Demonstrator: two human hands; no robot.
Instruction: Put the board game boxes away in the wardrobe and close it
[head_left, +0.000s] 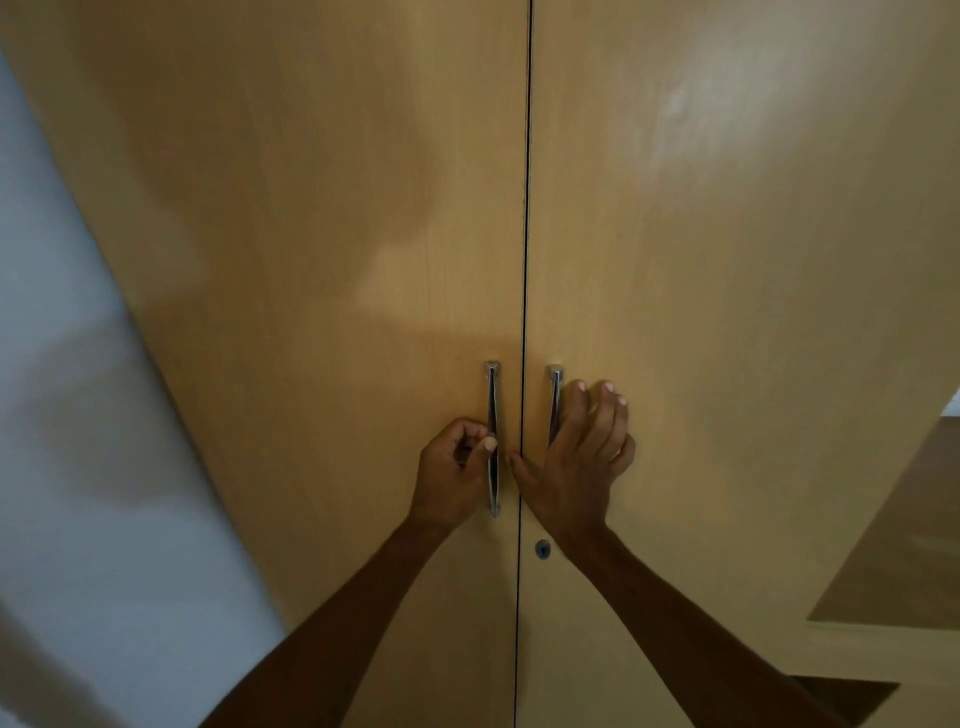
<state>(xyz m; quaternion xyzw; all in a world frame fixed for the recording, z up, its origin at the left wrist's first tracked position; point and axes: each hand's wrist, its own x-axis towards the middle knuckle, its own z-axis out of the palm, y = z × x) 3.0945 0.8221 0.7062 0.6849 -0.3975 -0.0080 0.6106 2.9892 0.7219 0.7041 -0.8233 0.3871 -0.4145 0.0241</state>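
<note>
The wardrobe fills the view, its two light wooden doors meeting at a thin dark seam (525, 234). My left hand (452, 478) has its fingers curled round the left metal handle (492, 395), thumb on the bar. My right hand (576, 457) lies flat with straight fingers on the right door (727, 260), covering the lower part of the right handle (555, 384). The left door (311, 234) sits flush with the right one. No board game boxes are in view.
A small keyhole (543, 548) sits on the right door below the handles. A pale wall (62, 415) runs down the left side. At the right edge, brown furniture panels (904, 545) stand beside the wardrobe.
</note>
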